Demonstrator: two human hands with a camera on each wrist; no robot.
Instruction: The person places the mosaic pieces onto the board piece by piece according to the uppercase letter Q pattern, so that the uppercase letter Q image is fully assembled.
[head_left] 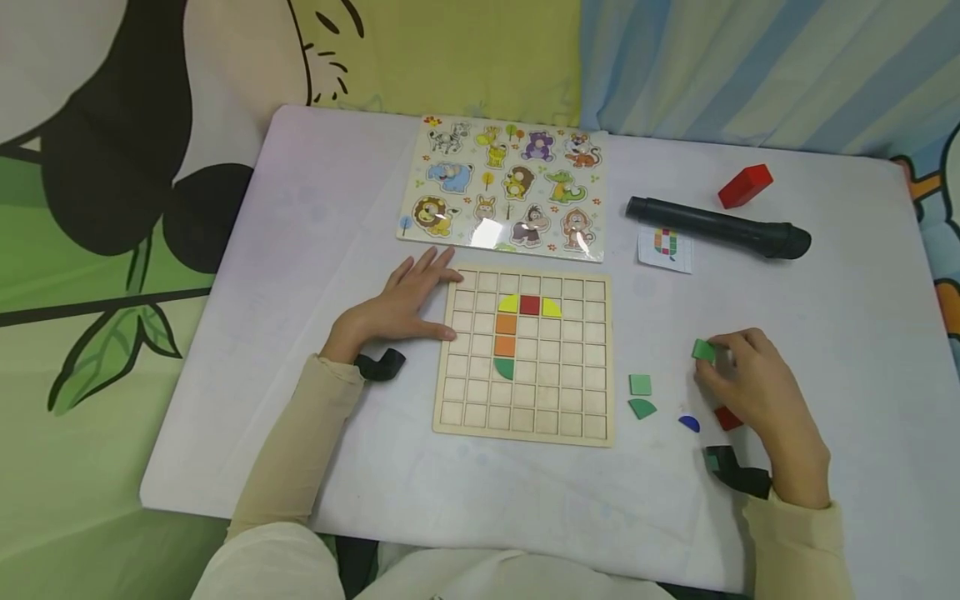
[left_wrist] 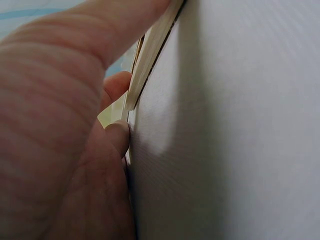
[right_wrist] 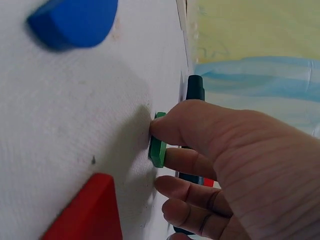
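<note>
A wooden grid board [head_left: 572, 402] lies in front of me, holding a yellow, red, orange and green column and top row of tiles. My left hand [head_left: 405, 302] rests at the board's left edge, fingers spread, thumb against the rim; the left wrist view shows the rim [left_wrist: 152, 52] close up. Between thumb and forefinger, my right hand [head_left: 753, 379] pinches a green square tile [head_left: 703, 350] right at the tabletop. Around that hand lie a green square [head_left: 640, 384], a green quarter-circle [head_left: 642, 408], a blue half-circle [head_left: 689, 423] and a partly hidden red tile [head_left: 727, 418].
An animal picture puzzle [head_left: 502, 187] lies behind the board. To its right, a black cylindrical object [head_left: 720, 227] overlaps a small pattern card [head_left: 666, 252]. A red block [head_left: 745, 186] stands at the back right. Fabric curtains [head_left: 765, 67] hang behind the table.
</note>
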